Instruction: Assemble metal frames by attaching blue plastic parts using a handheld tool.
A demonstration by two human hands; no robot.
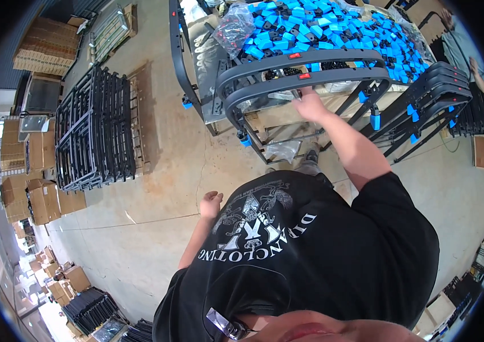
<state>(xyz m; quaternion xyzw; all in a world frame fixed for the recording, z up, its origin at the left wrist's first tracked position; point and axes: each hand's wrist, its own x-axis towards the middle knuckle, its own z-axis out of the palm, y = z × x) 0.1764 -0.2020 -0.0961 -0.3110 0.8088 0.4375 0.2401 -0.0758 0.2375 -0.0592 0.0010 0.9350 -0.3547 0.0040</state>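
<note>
My right hand (310, 107) reaches forward, fingers closed, to the nearer of two black curved metal frames (265, 90) at the table's front edge. A small piece of something metallic shows at its fingertips; I cannot make out what it is. A red label (304, 76) marks that frame's top bar just above the hand. The second black frame (333, 56) stands right behind it. Blue end pieces (375, 119) sit on the frames' legs. Down by my left side, away from everything, my left hand (212, 202) hangs with its fingers curled and nothing visible in them.
Blue and black plastic parts (322, 25) are heaped on the table, beside a clear plastic bag (235, 29). More black frames (441, 94) lean at the right, near another person's arm (480, 77). Stacked frames (96, 131) and cardboard boxes (42, 202) stand left.
</note>
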